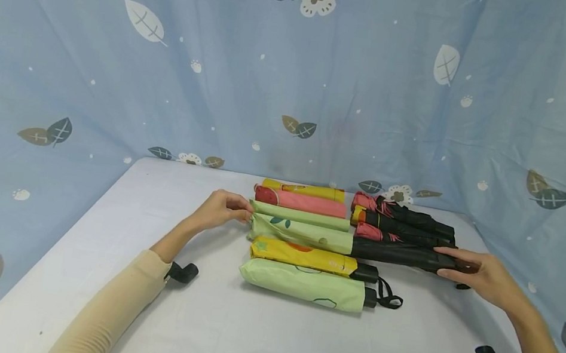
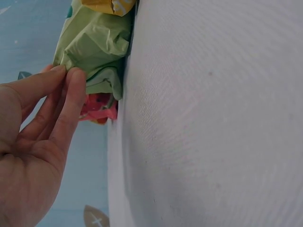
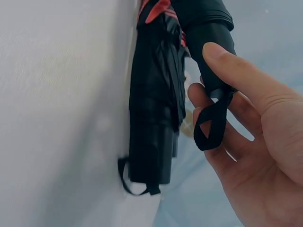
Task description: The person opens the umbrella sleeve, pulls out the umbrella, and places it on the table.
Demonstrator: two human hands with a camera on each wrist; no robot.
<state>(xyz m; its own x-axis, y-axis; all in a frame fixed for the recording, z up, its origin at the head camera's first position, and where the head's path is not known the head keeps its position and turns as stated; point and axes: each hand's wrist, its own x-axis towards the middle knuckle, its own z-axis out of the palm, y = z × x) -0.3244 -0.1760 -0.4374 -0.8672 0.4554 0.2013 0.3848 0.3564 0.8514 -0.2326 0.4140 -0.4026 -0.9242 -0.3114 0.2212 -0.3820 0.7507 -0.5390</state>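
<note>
A folded black umbrella (image 1: 391, 253) extends from the right end of a light green sleeve (image 1: 309, 236), in line with it. At the sleeve's left end, my left hand (image 1: 221, 210) pinches the fabric between thumb and fingertips; the left wrist view shows the crumpled green cloth (image 2: 97, 40) at those fingers. My right hand (image 1: 488, 279) grips the umbrella's far end. In the right wrist view, thumb and fingers close round its black handle (image 3: 210, 61), with a wrist strap (image 3: 208, 130) hanging below. How far the umbrella reaches inside the sleeve is hidden.
In front lie a yellow sleeved umbrella (image 1: 304, 257) and a green sleeved umbrella (image 1: 303, 285). Behind are flat green (image 1: 304, 217), pink (image 1: 306, 203) and yellow sleeves (image 1: 332, 193). Bare folded umbrellas (image 1: 408, 227) are at back right. A patterned blue curtain (image 1: 296, 82) backs the white table (image 1: 259, 342).
</note>
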